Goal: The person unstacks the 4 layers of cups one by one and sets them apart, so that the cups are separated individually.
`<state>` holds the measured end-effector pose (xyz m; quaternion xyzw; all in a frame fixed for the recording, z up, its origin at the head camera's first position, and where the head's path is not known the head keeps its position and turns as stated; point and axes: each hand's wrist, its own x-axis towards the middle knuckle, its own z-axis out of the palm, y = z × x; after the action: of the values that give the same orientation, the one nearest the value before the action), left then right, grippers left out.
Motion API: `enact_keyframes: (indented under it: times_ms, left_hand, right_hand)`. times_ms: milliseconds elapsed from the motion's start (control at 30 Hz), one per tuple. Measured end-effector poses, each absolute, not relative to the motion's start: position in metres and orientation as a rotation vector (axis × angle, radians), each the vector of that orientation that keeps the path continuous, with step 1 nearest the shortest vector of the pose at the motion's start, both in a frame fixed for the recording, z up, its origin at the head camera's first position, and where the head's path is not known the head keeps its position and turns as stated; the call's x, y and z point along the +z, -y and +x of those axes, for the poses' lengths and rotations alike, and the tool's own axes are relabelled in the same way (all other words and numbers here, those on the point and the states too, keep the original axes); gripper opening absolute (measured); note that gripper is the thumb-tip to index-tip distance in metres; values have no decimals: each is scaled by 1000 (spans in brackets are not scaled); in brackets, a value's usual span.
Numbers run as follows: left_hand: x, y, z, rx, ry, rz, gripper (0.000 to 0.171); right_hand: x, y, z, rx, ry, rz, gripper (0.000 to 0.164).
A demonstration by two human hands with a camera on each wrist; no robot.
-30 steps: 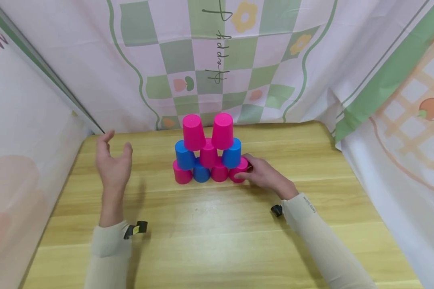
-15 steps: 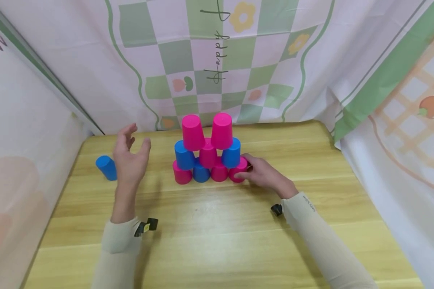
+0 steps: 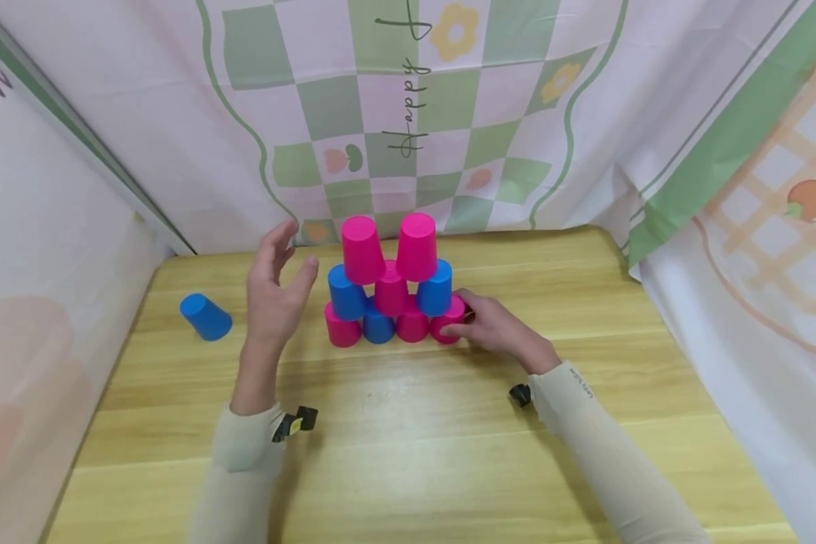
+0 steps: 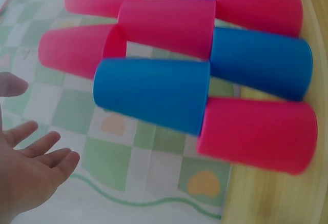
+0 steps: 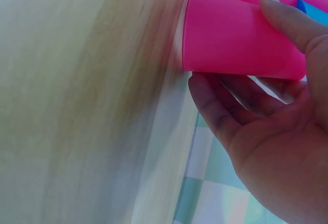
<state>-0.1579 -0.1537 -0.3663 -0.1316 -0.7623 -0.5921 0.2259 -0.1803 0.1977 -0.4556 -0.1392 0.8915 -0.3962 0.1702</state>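
Note:
Upside-down plastic cups form a stack of three levels. Two pink cups [image 3: 418,248] are on top. Below them a pink cup [image 3: 391,291] sits between two blue ones [image 3: 435,291], over a bottom row of pink and blue cups. My right hand [image 3: 496,325] grips the bottom row's rightmost pink cup [image 5: 241,37], thumb on the near side and fingers along the outer side. Left of the stack my left hand [image 3: 272,302] is raised, thumb and fingers spread apart, holding nothing. A single blue cup [image 3: 206,317] is on the table further left, apart from the stack.
The light wooden table [image 3: 408,453] runs back to a hanging printed cloth [image 3: 387,113] close behind the stack. More cloth hangs along the left [image 3: 47,264] and right [image 3: 741,249] sides. Each wrist wears a small black camera [image 3: 295,423].
My left hand has moved right toward the stack, uncovering the single blue cup that it hid a second ago. The right hand and the stacked cups have stayed in place.

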Motion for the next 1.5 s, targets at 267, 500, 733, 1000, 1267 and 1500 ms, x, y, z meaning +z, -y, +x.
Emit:
enact_keyframes:
  times_ms: [267, 500, 733, 1000, 1267, 1500]
  left_hand:
    - [-363, 128, -162, -1677, 2107, -484, 62]
    - [-365, 113, -164, -1648, 2204, -480, 70]
    - [-368, 106, -165, -1617, 2240, -473, 74]
    - [-368, 97, -169, -1638, 2262, -488, 78]
    - [-367, 94, -170, -1674, 2260, -463, 76]
    - [-366, 93, -170, -1681, 2253, -450, 74]
  right_hand:
    - [-456, -198, -180, -1135, -2531, -395, 49]
    - [-457, -197, -179, -1143, -2526, -401, 48]
    - [-458, -197, -179, -1149, -2525, -400, 48]
    - [-459, -199, -178, -1151, -2522, -398, 49]
    - [-458, -198, -179, -1155, -2516, -389, 49]
    - [-457, -198, -179, -1156, -2515, -402, 51]
